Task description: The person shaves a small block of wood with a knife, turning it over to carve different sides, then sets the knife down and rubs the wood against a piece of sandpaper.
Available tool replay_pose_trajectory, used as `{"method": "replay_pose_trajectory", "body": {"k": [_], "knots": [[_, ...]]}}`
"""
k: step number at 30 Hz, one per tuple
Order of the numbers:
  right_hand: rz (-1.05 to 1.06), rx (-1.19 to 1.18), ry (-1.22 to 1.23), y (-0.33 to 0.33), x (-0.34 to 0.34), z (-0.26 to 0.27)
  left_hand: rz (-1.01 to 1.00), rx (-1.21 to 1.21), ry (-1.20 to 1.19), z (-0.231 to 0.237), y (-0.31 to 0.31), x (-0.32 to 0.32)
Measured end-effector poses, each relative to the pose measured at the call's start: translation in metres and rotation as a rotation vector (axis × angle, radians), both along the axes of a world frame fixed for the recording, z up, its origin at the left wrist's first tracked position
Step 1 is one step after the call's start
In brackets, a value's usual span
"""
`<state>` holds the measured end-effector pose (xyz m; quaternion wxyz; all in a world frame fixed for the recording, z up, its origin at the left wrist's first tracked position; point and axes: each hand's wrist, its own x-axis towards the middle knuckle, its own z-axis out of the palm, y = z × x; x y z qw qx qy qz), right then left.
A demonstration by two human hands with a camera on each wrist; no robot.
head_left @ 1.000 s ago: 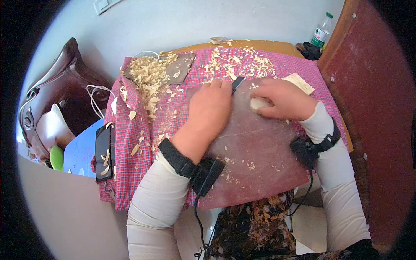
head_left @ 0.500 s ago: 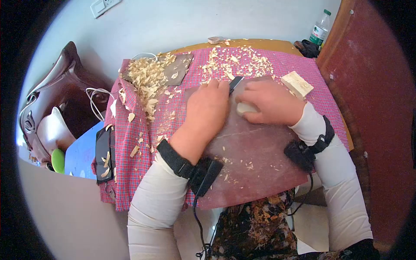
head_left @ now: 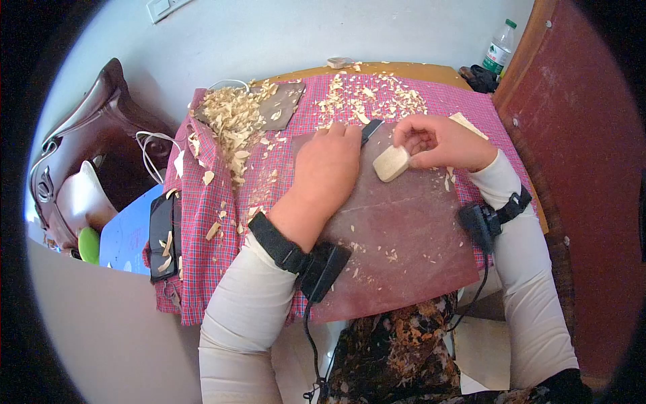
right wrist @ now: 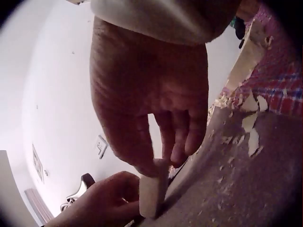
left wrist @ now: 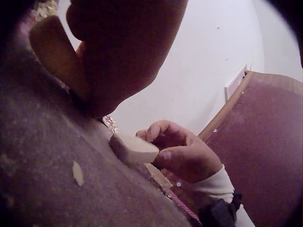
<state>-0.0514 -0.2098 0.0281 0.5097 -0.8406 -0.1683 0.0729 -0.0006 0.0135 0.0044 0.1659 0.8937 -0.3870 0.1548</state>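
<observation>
My right hand pinches a small pale wooden block with rounded corners between thumb and fingertips. In the right wrist view the same block stands edge-on close over the dusty red-brown sheet. My left hand rests on the sheet's left part, knuckles up, fingertips toward the wall. A flat dark piece with a light edge sticks out beside its fingers. A brown slab-like shape shows by that hand in the left wrist view; I cannot tell whether the fingers grip it.
Wood shavings heap at the back left on the checked cloth, with more strewn along the back. Another pale wooden piece lies behind the right hand. A bottle stands at the far right, near a dark red panel.
My right hand, low over the block at the sheet's far part, moves left, then back right; now the block is tilted up in its fingertips. The left hand stays in place.
</observation>
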Motion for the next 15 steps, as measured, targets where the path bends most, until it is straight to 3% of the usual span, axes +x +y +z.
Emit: {"method": "replay_pose_trajectory", "body": {"k": [2,4,7,15], "knots": [[0.011,-0.087,0.022,-0.008,0.001,0.001,-0.001,0.003,0.0,0.001,0.0,-0.001],[0.072,-0.309,-0.251,-0.01,0.002,0.002,-0.003,0.007,0.0,0.002,0.0,-0.001],[0.101,-0.401,-0.423,0.0,0.001,-0.001,0.005,0.011,0.003,0.001,0.0,-0.001],[0.089,-0.464,-0.427,0.024,-0.001,-0.001,0.009,0.044,-0.004,-0.001,-0.002,0.001]]}}
